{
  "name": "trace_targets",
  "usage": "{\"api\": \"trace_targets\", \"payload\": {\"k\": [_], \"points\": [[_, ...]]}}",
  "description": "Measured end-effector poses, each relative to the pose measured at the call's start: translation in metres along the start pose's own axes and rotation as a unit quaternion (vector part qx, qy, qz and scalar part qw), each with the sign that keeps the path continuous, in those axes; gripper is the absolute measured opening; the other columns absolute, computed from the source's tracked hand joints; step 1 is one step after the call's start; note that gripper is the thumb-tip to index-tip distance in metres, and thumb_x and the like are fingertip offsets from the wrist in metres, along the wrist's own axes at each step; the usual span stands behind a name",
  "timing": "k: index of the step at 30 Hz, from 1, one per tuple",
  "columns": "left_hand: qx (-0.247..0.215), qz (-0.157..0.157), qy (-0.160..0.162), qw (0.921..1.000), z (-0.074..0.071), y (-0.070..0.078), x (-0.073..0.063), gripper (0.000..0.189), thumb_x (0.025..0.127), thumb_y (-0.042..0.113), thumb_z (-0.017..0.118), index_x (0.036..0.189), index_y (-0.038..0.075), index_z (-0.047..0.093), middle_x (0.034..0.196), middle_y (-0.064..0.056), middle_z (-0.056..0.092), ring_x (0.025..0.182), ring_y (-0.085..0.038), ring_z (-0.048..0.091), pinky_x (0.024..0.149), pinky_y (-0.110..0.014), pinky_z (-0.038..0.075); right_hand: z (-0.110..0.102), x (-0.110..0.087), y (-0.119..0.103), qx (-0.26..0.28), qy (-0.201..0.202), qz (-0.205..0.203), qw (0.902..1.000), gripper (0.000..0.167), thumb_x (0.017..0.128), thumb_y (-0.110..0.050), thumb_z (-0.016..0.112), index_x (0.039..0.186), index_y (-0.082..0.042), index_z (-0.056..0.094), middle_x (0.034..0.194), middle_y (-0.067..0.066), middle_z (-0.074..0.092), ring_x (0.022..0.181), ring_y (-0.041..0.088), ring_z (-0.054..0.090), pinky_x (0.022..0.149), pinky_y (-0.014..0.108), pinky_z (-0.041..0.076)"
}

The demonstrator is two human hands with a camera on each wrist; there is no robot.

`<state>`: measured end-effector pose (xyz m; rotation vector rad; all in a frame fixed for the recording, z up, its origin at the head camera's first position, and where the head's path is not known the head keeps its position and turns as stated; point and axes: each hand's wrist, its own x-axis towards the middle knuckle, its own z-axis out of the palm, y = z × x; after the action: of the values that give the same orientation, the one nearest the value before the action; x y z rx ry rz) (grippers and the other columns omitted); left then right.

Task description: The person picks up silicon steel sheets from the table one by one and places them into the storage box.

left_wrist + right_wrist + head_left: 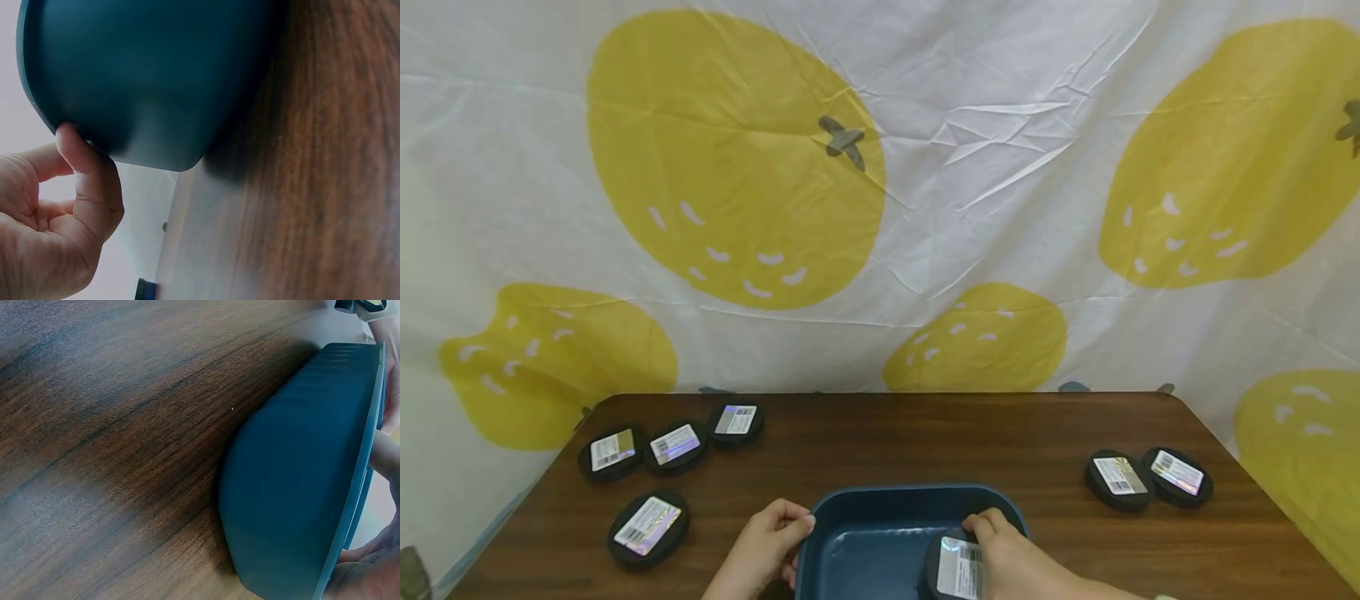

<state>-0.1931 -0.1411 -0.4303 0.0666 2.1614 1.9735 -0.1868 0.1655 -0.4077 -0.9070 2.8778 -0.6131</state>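
Observation:
A dark blue rectangular tray [865, 550] stands at the table's near edge, its lower part cut off by the frame. My left hand [767, 546] pinches the tray's left rim between thumb and fingers; the left wrist view shows this hand [69, 206] at a corner of the tray [150, 75]. Inside the tray, at its right side, my right hand [1015, 554] grips a round black disc-shaped container [958, 568] with a white barcode label on top. From the right wrist, the tray wall [287, 475] hides the container, and part of the right hand [375, 562] shows over the rim.
Several similar black round containers [649, 529] lie on the table's left side, three in a row farther back [675, 447]. Two more [1118, 480] touch each other at the right. The brown wooden table [925, 442] ends at a white cloth [985, 192] with yellow fruit prints.

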Motion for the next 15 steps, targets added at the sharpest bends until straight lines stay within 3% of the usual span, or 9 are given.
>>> {"api": "trace_targets", "payload": {"k": [15], "points": [[0.000,-0.010,-0.005,0.9999,-0.0008,0.0002,-0.0002,0.026,0.090,0.008,0.052,0.103,-0.014,0.047,0.062,-0.002,0.048,0.049,-0.011,0.047,0.043,-0.022,0.045,0.0030,-0.0005,0.0008,-0.038,0.014,-0.018,0.9990,0.089,0.058,-0.054,0.082,0.112,0.010,0.053,0.102,0.010,0.050,0.090,0.025,0.051,0.079,0.034,0.050]]}}
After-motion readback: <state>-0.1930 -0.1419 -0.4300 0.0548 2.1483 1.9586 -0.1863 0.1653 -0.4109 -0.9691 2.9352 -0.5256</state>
